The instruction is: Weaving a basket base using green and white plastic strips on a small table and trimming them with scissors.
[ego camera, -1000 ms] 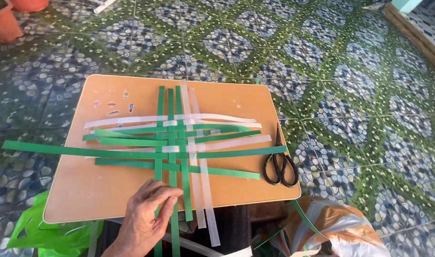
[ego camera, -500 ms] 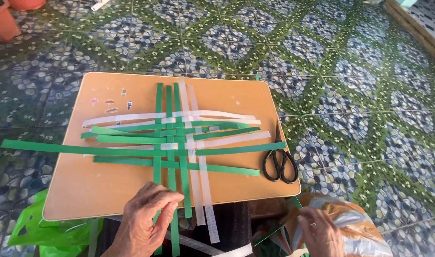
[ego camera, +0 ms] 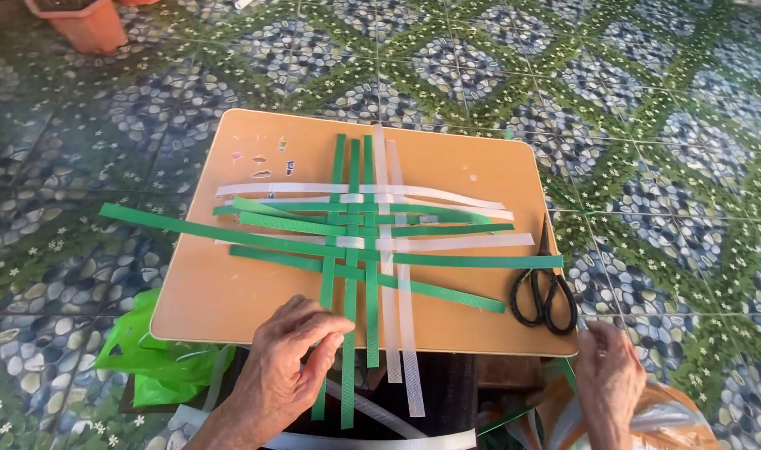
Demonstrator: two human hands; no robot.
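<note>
A small tan table [ego camera: 222, 292] fills the middle of the frame, bare along its left side and near edge. On it lies a woven mat of strips [ego camera: 359, 237], centred; green strips [ego camera: 347, 367] and white strips [ego camera: 409, 367] overhang the near edge, and one long green strip runs off the left edge toward the tiled floor [ego camera: 647, 125]. The upright strips' long axes run top to bottom, the crossing ones left to right. The left hand [ego camera: 293, 358], fingers curled and pinched on a green strip, rests at the near edge. The right hand [ego camera: 609, 379], at lower right, fingers loosely apart, hovers over a plastic bag [ego camera: 672, 421], just below black scissors [ego camera: 545, 296].
</note>
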